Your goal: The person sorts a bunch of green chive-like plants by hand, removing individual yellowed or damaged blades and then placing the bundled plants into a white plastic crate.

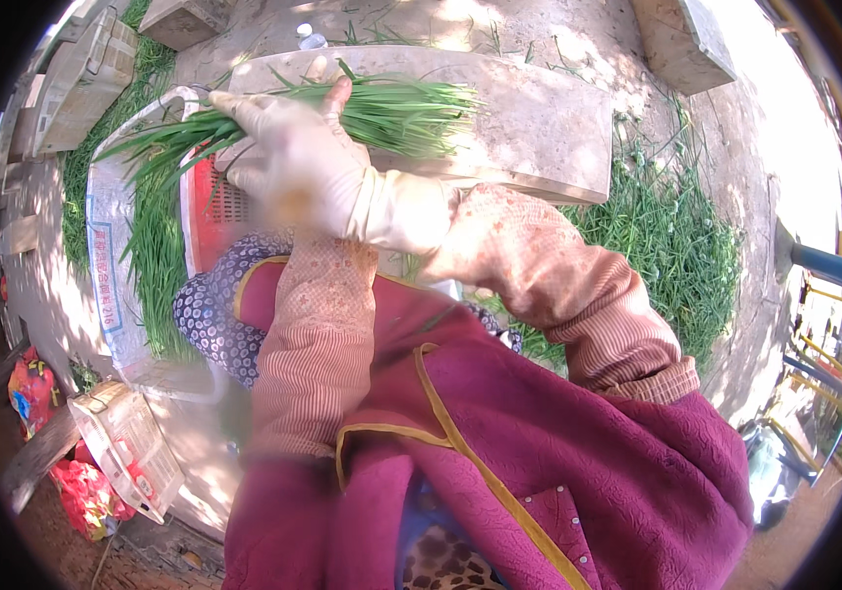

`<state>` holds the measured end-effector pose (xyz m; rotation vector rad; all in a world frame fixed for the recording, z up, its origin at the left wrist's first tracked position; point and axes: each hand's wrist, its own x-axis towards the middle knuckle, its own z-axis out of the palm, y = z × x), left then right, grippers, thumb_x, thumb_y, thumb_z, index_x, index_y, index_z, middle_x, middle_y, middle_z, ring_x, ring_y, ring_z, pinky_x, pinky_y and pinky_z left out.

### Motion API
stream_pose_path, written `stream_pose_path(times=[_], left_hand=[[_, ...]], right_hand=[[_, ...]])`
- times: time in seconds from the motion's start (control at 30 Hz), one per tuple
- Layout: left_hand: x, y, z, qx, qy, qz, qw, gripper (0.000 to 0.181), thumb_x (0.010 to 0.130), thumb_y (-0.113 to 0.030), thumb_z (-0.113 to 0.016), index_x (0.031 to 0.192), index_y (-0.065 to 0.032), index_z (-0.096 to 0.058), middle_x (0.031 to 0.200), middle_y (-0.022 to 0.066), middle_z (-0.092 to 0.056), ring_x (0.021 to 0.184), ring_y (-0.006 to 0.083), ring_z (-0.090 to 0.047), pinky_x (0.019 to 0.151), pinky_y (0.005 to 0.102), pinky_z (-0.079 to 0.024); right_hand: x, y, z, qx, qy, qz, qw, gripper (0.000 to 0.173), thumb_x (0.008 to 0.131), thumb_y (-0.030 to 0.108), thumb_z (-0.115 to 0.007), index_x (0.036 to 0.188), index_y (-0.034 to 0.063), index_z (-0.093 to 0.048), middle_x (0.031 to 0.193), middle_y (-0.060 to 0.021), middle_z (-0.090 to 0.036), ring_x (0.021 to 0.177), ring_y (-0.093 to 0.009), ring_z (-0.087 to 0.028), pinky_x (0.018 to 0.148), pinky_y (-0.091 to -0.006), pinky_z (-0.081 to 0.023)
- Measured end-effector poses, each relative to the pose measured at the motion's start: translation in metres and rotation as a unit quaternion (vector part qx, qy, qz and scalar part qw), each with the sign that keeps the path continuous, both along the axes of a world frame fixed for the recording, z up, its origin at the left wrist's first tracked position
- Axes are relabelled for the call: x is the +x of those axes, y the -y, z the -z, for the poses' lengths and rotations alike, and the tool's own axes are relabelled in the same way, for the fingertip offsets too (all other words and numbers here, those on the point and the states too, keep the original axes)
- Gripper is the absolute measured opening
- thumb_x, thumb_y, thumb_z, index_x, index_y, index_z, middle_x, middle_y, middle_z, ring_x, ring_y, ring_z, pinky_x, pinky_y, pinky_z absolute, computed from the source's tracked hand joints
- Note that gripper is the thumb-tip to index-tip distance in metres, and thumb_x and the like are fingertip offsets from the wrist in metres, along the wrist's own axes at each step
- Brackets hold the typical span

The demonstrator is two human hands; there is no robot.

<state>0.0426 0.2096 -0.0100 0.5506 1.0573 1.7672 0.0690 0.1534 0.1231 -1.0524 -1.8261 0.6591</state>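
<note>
A bunch of long green leaves, apparently garlic chives, lies across my hands above a pale slab bench. My left hand grips the bunch, its thumb laid over the stalks; most of this hand is hidden. Across it rests my right hand in a pale rubber glove, fingers apart and pointing left among the leaves. A blur over the gloves conceals how the right fingers hold. Below them stands a red slotted plastic basket. More long leaves lie on a white woven sack bearing print.
A heap of loose green stalks covers the ground at right. Pale boxes stand around: one box at upper left, another box at upper right, a third box beside red bags. A small bottle stands beyond the bench.
</note>
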Motion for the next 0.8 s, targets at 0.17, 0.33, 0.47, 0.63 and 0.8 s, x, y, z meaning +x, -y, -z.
stream_pose_path(times=[0.17,0.33,0.47,0.63,0.8], left_hand=[[-0.102,0.024,-0.045,-0.099,0.235,0.104,0.961,0.024,0.081,-0.024,-0.068,0.098,-0.0071,-0.065,0.101,0.01,-0.065,0.095,0.0283,-0.061,0.089,0.0434,-0.048],[-0.167,0.059,-0.07,-0.018,0.352,0.22,0.91,0.022,0.088,-0.024,-0.058,0.1,-0.0072,-0.065,0.104,0.0104,-0.067,0.1,0.0282,-0.061,0.094,0.0467,-0.046],[-0.184,0.077,-0.088,-0.006,0.516,0.306,0.8,0.023,0.089,-0.023,-0.056,0.103,-0.0071,-0.065,0.107,0.0094,-0.067,0.104,0.0283,-0.06,0.096,0.0498,-0.043],[-0.202,0.08,-0.076,0.054,0.527,0.246,0.812,0.023,0.087,-0.024,-0.059,0.104,-0.0094,-0.065,0.112,0.0087,-0.065,0.11,0.0293,-0.057,0.098,0.0546,-0.04],[-0.169,0.093,-0.093,0.044,0.371,0.091,0.923,0.024,0.086,-0.023,-0.063,0.105,-0.0096,-0.066,0.107,0.0057,-0.067,0.105,0.027,-0.059,0.098,0.0521,-0.041]], right_hand=[[0.044,0.11,0.032,-0.19,-0.244,-0.346,0.886,0.024,0.088,0.009,-0.058,0.109,0.0041,-0.067,0.091,-0.0148,-0.068,0.085,-0.024,-0.067,0.081,-0.0337,-0.051],[0.126,0.152,0.05,-0.508,-0.316,0.004,0.802,0.026,0.095,0.019,-0.057,0.105,-0.0018,-0.068,0.086,-0.0038,-0.069,0.067,-0.005,-0.057,0.067,-0.0195,-0.047],[0.145,0.129,0.003,-0.299,-0.215,0.126,0.921,0.02,0.09,0.014,-0.061,0.105,0.0026,-0.069,0.093,-0.005,-0.068,0.085,-0.01,-0.06,0.084,-0.026,-0.047],[0.105,0.088,-0.029,-0.03,-0.044,0.083,0.995,0.03,0.081,0.019,-0.068,0.109,0.0082,-0.069,0.113,-0.0155,-0.062,0.111,-0.029,-0.053,0.098,-0.037,-0.039],[0.057,0.058,0.001,0.047,0.079,0.131,0.987,0.052,0.072,0.043,-0.073,0.111,0.0084,-0.068,0.13,-0.0219,-0.051,0.13,-0.04,-0.036,0.106,-0.0484,-0.027]])
